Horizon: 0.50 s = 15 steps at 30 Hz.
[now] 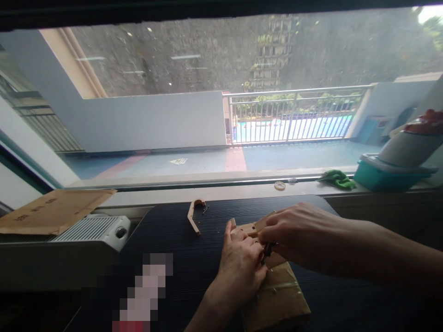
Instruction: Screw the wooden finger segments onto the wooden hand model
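Observation:
My left hand (242, 258) is closed round a light wooden piece (248, 228) with dark holes, holding it down near the front of the table. Just to its right, my right hand (290, 230) pinches a small dark tool (267, 251) against the wood. Fingers hide most of that tool, so its kind is unclear. Beneath both hands lies a tan block (280, 299), perhaps wood or cardboard, with a clear strip across it. Further back on the left rests a curved wooden piece (191, 216). Beside it lie small dark screws (206, 210).
A dark tabletop (173, 244) meets the window sill (242, 190). On the sill are a tape roll (279, 186), a green cloth (339, 180) and a teal box (387, 175). A cardboard sheet (58, 207) covers part of a white radiator (93, 230) at left.

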Available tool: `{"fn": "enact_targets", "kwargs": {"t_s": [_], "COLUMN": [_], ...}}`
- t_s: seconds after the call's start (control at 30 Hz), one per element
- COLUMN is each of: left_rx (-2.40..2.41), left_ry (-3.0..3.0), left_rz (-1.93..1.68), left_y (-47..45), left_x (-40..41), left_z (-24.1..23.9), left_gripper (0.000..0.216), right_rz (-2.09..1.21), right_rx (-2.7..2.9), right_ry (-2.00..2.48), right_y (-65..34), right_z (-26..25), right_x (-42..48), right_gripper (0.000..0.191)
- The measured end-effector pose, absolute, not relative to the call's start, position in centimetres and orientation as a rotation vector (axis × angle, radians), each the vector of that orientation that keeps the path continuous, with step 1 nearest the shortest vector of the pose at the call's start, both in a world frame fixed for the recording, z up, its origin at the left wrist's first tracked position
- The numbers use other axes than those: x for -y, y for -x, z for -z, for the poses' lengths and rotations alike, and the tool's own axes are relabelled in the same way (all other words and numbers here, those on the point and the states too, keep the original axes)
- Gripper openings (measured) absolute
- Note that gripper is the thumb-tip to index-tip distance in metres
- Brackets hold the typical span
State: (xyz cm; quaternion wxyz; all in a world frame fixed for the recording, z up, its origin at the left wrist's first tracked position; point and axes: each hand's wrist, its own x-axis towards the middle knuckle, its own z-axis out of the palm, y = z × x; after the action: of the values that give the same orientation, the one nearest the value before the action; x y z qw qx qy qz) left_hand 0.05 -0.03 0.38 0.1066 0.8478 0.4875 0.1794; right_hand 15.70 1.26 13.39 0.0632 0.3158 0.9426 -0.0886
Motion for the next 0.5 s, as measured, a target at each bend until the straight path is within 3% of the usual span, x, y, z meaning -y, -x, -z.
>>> {"fn": "enact_targets", "kwargs": {"t_s": [0.5], "left_rx": [-1.438], "left_ry": [-2.520], "left_rz": [-0.527], "left_y": [-0.1], "left_x": [0.0], "left_z": [-0.2], "left_gripper": [0.014], "right_rz": [0.176], "right_rx": [-2.876], "right_ry": [-1.005], "right_y": [-15.9], "right_z": [-12.5], "right_x": [-1.6], "right_gripper": [0.015]}}
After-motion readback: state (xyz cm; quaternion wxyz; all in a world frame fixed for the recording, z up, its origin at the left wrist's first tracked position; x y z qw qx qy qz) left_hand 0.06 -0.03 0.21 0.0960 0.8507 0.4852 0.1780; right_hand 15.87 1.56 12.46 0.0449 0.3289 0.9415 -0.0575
